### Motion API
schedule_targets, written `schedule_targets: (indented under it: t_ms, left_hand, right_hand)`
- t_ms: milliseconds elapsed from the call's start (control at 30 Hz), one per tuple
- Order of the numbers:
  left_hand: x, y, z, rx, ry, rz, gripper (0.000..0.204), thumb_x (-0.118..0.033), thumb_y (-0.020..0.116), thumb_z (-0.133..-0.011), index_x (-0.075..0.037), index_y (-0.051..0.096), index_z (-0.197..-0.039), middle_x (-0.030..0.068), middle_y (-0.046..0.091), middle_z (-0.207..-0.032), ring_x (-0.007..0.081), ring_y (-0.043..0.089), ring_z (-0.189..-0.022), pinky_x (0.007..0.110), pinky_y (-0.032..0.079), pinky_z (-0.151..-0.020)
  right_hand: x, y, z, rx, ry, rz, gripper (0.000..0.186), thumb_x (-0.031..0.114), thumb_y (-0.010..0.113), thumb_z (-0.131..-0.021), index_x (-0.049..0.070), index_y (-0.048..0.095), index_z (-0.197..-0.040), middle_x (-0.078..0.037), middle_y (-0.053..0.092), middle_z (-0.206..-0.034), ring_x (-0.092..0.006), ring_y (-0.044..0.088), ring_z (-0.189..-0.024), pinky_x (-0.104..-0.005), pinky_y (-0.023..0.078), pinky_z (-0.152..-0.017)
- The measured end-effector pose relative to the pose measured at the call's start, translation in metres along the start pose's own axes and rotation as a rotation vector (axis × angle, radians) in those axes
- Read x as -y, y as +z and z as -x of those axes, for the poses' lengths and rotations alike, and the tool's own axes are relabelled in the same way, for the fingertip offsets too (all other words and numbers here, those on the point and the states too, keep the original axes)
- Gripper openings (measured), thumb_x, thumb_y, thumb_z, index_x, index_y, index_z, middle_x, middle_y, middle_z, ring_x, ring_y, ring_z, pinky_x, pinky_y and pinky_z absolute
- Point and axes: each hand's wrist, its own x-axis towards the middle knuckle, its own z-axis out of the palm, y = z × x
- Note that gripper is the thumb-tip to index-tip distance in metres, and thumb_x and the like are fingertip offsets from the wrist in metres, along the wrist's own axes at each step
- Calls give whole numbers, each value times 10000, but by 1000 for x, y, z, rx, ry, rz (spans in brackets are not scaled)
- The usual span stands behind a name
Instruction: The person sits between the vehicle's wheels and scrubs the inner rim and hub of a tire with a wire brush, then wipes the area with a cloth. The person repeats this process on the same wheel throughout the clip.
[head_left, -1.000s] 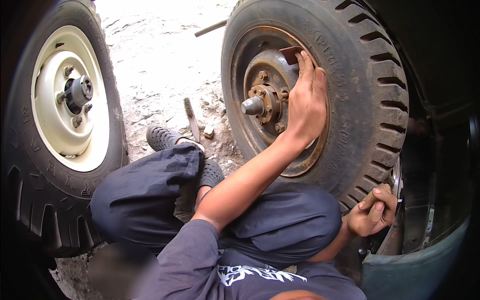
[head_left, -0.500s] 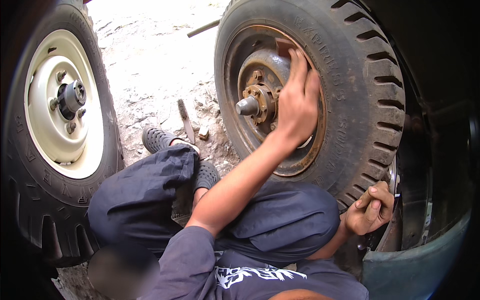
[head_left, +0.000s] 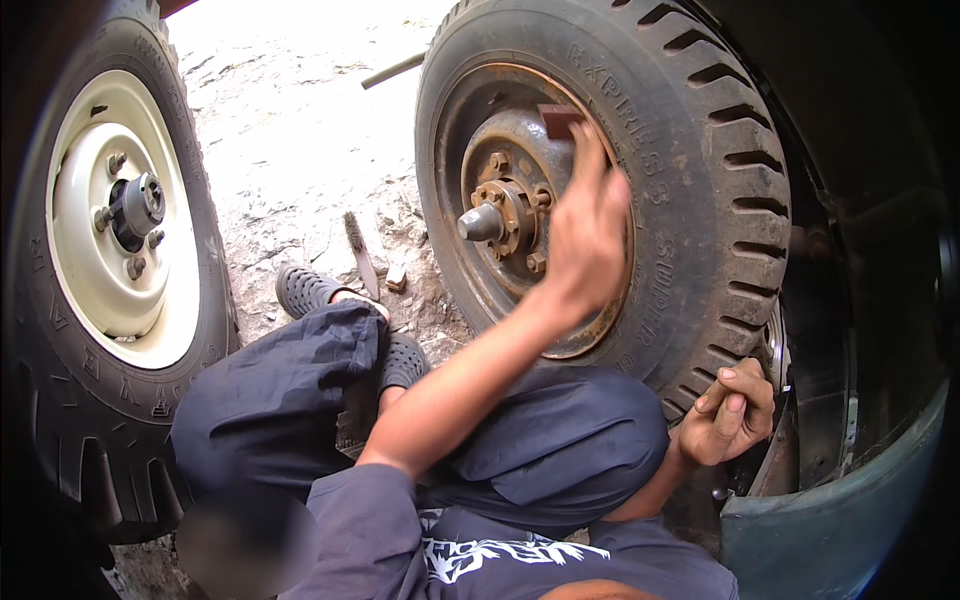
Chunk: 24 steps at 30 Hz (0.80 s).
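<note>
My left hand (head_left: 588, 235) reaches across to the rusty brown wheel rim (head_left: 588, 335), slightly blurred by motion. Its fingertips grip a small reddish-brown piece of sandpaper (head_left: 560, 121) against the upper inner side of the rim. Rusty nuts surround the hub, and a grey metal cap (head_left: 481, 222) sticks out at its centre. A worn black tire (head_left: 660, 190) encircles this rim. Close to the lower tread, my right hand (head_left: 730, 415) is raised with fingers curled in and thumb against them; nothing shows in it.
On the left stands another tire (head_left: 95, 400) with a cream-coloured rim (head_left: 180, 290). A wire brush (head_left: 360, 255) and a small block (head_left: 397, 277) lie on the rough ground beyond my clogs (head_left: 305, 290). A bar (head_left: 393, 71) lies farther off. Dark green bodywork (head_left: 830, 530) borders the right.
My left hand has shifted a little down the rim with the sandpaper, its fingers more blurred. The whole view has shifted slightly. My right hand keeps its curled pose.
</note>
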Motion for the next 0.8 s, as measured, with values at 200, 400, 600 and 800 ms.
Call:
schedule_targets:
  t_ms: [200, 400, 600, 800]
  left_hand:
    - [0, -13, 53, 153, 22, 125, 526, -222, 494, -1076, 61, 434, -1516, 303, 415, -1566, 368, 411, -1480, 388, 327, -1204]
    - [2, -4, 30, -247, -335, 526, 285, -171, 627, -1054, 54, 671, -1224, 104, 748, -1053, 122, 690, -969, 266, 531, -878]
    - [-2, 7, 12, -221, -502, 760, 359, -98, 697, -1005, 66, 602, -1310, 77, 719, -1088, 83, 642, -897, 244, 532, -813]
    - [-7, 4, 39, -138, -538, 637, 325, -65, 687, -996, 55, 640, -1294, 91, 729, -1147, 109, 670, -1005, 265, 542, -902]
  right_hand:
    - [-3, -6, 0, -3, -62, -25, 217, 114, 517, -913, -26, 678, -955, 10, 446, -503, -84, 383, -484, -264, 299, -573]
    - [-5, -6, 5, -28, -31, -110, 229, 97, 491, -922, -60, 651, -972, 7, 385, -510, -95, 350, -532, -268, 282, -605]
    - [-4, -5, 3, -70, -17, -89, 216, 114, 541, -903, -36, 692, -936, -2, 477, -496, -79, 414, -457, -266, 313, -552]
    - [-3, -5, 3, -75, -3, -90, 219, 111, 550, -892, -45, 698, -936, -17, 526, -526, -80, 429, -451, -247, 317, -511]
